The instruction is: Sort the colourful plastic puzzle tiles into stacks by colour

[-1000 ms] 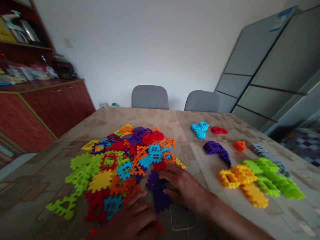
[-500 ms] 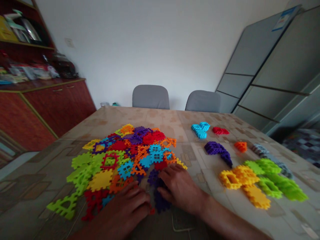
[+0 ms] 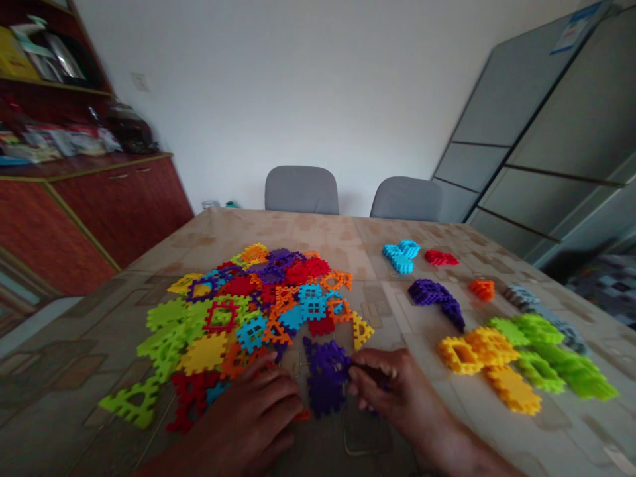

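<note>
Dark purple interlocking plastic tiles (image 3: 326, 381) with toothed edges lie at the near middle of the table. My right hand (image 3: 392, 381) pinches the right edge of a purple tile between thumb and fingers; part of it is hidden behind the fingers. My left hand (image 3: 253, 404) lies palm down with loosely spread fingers, holding nothing, at the near edge of the mixed heap. Beside its fingertips is an orange tile (image 3: 233, 360). Red tiles (image 3: 189, 401) sit left of that hand. A yellow triangle tile (image 3: 362, 330) rests just beyond my right hand.
Light green tiles (image 3: 166, 315) and blue window tiles (image 3: 313, 301) are in the heap. Sorted stacks stand on the right: purple (image 3: 430, 293), yellow (image 3: 491, 346), green (image 3: 566, 368), light blue (image 3: 401, 255), red (image 3: 440, 257), orange (image 3: 481, 289) and grey (image 3: 566, 328). Two chairs (image 3: 301, 190) are behind the table (image 3: 328, 232).
My right hand has shifted right and toward me, off the heap's edge, and now pinches a purple tile's side. More of the purple tiles shows. My left hand has barely moved.
</note>
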`<state>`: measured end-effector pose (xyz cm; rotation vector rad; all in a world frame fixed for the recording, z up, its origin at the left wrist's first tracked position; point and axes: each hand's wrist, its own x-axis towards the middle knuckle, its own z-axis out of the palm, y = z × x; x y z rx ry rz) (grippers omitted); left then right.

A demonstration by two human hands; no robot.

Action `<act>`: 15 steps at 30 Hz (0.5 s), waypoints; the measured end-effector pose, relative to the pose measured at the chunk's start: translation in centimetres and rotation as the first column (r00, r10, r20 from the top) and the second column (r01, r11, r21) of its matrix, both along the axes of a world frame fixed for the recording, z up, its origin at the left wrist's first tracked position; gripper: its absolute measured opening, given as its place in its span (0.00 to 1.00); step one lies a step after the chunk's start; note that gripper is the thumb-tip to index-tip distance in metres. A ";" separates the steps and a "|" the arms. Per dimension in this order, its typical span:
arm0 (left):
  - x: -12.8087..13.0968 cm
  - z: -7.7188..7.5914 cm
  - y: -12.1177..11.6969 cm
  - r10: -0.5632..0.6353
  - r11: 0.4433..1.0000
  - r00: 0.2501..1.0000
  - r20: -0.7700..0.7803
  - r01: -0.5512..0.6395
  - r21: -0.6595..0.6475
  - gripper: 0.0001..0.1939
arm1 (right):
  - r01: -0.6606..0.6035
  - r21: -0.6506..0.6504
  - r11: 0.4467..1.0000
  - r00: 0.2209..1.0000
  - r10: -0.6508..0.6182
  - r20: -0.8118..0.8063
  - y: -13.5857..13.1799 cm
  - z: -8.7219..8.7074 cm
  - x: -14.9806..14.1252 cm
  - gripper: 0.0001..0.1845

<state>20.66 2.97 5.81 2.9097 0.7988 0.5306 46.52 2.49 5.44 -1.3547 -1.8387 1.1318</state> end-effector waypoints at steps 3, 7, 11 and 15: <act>0.3 0.3 -0.2 0.008 0.998 0.998 0.067 -0.013 0.069 0.04 | -0.090 -0.334 0.938 0.985 0.035 -0.167 -2.3 -1.2 0.2 0.22; 0.7 0.3 -0.6 -0.012 0.980 0.994 0.113 -0.010 0.199 0.10 | -0.238 -0.294 0.926 0.971 0.236 -0.042 -4.6 -0.5 1.0 0.15; 1.2 -0.3 -1.3 -0.038 0.970 0.994 0.107 0.010 0.244 0.10 | -0.240 -0.170 0.956 0.945 0.270 0.187 -4.5 1.1 2.5 0.12; 2.0 -1.1 -1.9 -0.111 0.979 0.992 0.054 0.099 0.179 0.10 | -0.122 0.008 0.993 0.946 0.114 0.302 -2.0 1.1 3.4 0.06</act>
